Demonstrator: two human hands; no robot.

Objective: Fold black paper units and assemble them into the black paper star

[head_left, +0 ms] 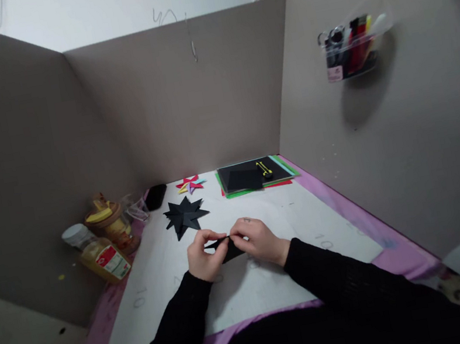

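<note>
Between my two hands is a small piece of folded black paper [231, 251], held just above the white sheet [184, 316]. My left hand [204, 255] pinches its left part with thumb and finger. On the other side, my right hand [260, 240] grips the paper near its top edge, the thumb and fingertips meeting close to those of the left. My fingers hide part of the folds. A black folded paper star [185, 215] lies flat just beyond my left hand. Farther back sits a smaller multicoloured paper star [190, 184].
Stacked coloured paper [230, 172] at the back right bears a black square [244, 180] and a yellow-black cutter [264, 170]. On the left stand a glue bottle [100, 254], a pot [109, 223], a clear cup [136, 206] and a black phone [156, 197]. Grey partitions enclose the table.
</note>
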